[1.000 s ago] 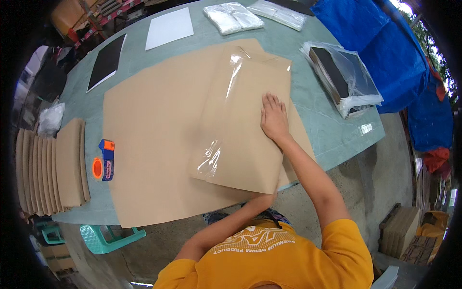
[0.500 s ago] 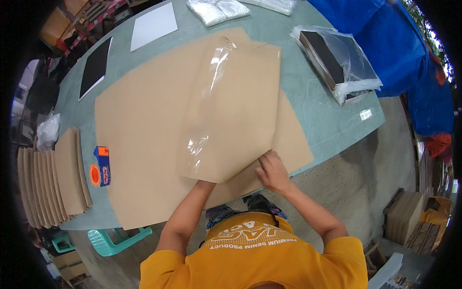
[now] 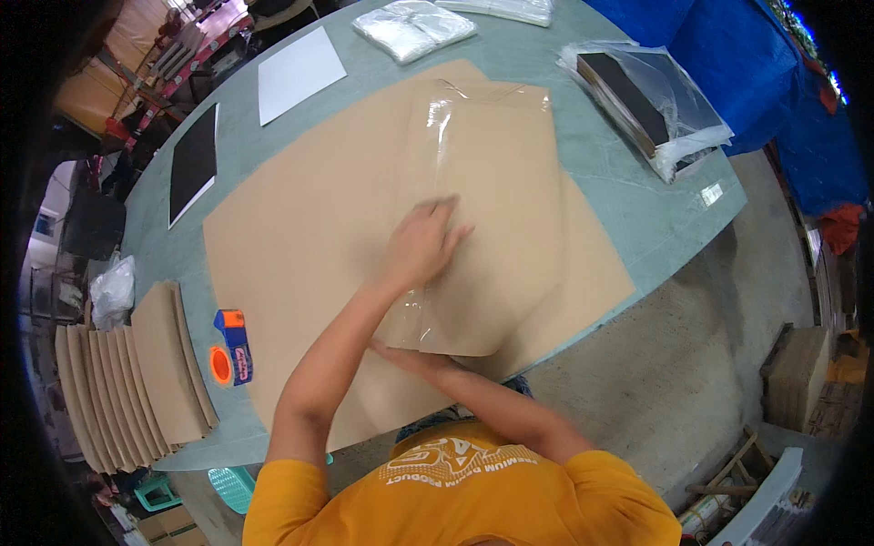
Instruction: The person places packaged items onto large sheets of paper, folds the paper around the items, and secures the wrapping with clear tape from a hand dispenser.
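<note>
Paper (image 3: 510,218), brown and folded into a flat packet, lies in the middle of my head view, on top of a larger brown sheet (image 3: 300,218) spread across the green table (image 3: 655,218). Shiny clear tape (image 3: 437,127) runs down the packet's left part; I cannot tell what, if anything, is inside. I see the left hand (image 3: 423,241) over it, fingers loosely spread and grasping nothing; I cannot tell whether it touches. The right hand (image 3: 410,358) is at the packet's near edge, its fingers partly hidden, so I cannot tell whether they pinch the paper. Off to the right I have a clear plastic bag (image 3: 696,96) with dark flat boards (image 3: 624,96) inside. Toward the far edge lie two bundles of clear plastic (image 3: 414,29). At left, a blue and orange tape dispenser (image 3: 235,341) sits at the sheet's edge, near folded brown cardboard (image 3: 164,355) and a crumpled clear bag (image 3: 112,289).
</note>
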Demonstrator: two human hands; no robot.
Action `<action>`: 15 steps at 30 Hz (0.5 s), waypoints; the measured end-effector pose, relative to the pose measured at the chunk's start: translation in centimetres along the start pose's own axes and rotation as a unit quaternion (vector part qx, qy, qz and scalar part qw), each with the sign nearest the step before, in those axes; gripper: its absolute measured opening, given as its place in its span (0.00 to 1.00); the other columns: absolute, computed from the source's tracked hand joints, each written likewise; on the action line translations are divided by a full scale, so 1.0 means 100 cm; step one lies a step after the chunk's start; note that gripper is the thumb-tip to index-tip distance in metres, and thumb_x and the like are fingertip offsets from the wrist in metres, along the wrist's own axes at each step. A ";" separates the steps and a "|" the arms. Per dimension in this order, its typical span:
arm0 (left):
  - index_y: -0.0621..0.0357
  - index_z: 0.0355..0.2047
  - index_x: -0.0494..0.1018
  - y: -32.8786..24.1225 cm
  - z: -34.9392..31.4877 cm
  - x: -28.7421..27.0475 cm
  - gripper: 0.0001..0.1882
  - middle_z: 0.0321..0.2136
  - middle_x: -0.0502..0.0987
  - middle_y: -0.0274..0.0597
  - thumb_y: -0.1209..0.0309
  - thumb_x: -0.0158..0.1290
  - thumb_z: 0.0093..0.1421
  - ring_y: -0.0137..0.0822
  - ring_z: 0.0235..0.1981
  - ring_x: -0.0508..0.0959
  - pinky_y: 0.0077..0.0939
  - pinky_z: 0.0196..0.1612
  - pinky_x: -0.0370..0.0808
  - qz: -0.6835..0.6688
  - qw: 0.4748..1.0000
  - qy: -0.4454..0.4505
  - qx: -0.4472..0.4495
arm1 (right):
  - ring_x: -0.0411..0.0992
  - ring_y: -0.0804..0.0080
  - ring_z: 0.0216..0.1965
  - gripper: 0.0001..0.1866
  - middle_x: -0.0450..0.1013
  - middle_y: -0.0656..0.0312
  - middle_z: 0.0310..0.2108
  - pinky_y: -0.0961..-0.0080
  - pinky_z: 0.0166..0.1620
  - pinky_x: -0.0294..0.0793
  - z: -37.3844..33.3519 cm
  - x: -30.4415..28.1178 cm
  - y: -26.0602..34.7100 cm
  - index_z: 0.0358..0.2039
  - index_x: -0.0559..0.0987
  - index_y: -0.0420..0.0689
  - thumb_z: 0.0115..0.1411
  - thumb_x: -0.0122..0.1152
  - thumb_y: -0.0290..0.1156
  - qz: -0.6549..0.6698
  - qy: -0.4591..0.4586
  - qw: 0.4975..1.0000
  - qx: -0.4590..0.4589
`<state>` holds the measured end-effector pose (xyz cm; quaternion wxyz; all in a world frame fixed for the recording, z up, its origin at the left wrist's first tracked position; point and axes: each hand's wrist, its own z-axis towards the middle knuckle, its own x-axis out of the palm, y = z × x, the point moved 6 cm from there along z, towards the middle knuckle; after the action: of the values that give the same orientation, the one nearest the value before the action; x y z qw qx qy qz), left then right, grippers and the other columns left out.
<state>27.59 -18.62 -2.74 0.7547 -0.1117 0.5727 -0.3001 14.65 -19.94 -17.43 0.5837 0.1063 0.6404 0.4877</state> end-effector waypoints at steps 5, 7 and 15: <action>0.65 0.37 0.69 0.051 0.022 0.016 0.15 0.36 0.73 0.51 0.64 0.46 0.58 0.49 0.42 0.70 0.37 0.41 0.69 0.020 0.978 0.197 -0.062 | 0.64 0.51 0.48 0.29 0.67 0.49 0.47 0.55 0.52 0.60 -0.005 -0.053 -0.027 0.51 0.66 0.41 0.55 0.50 0.48 -0.247 -0.048 0.966 0.065; 0.66 0.36 0.69 0.065 -0.013 0.004 0.14 0.35 0.74 0.51 0.65 0.48 0.57 0.49 0.40 0.71 0.38 0.39 0.69 0.022 0.995 0.091 -0.018 | 0.65 0.51 0.48 0.27 0.67 0.49 0.46 0.56 0.52 0.61 -0.023 -0.079 -0.055 0.51 0.66 0.40 0.56 0.50 0.45 -0.263 -0.073 0.961 0.051; 0.68 0.49 0.64 0.020 -0.124 0.041 0.29 0.50 0.64 0.57 0.61 0.51 0.50 0.54 0.54 0.61 0.43 0.58 0.56 0.028 0.977 0.145 0.152 | 0.66 0.50 0.45 0.20 0.67 0.46 0.44 0.59 0.51 0.63 -0.045 -0.092 -0.067 0.49 0.66 0.36 0.57 0.49 0.33 -0.239 -0.067 0.969 -0.005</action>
<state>17.33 -17.22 -11.03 0.6800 0.0650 0.6262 -0.3758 16.44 -32.10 -17.23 0.7255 -0.0209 0.6041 0.3291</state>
